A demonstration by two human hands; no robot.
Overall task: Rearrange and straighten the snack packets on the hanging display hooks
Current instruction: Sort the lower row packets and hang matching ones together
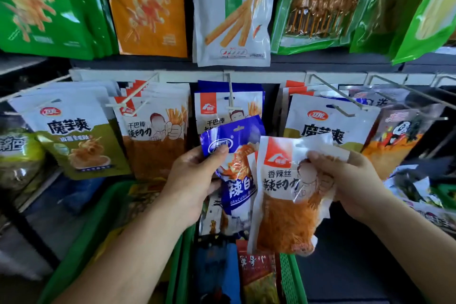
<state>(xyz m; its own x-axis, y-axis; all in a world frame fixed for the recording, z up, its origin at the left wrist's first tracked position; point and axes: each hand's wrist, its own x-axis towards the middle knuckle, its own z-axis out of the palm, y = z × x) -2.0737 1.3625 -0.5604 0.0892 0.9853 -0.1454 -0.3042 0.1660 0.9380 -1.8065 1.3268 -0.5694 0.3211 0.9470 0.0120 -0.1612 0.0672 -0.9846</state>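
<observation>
Head view: left hand (197,175) grips blue packet (234,153), right hand (352,180) grips orange packet (283,205); sorting step; next, likely thread each onto matching hooks (230,91)

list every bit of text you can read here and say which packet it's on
"辣条": tall white packet, top row.
"魔芋爽": white-and-olive packet, hanging at left.
"千巴棒", "辣动力": orange packet, hanging beside it.
"辣白": blue packet, gripped by the left hand.
"香辣丝", "辣动力": orange-red packet, gripped by the right hand.
Brand logos and small print: too blurred to read.
</observation>
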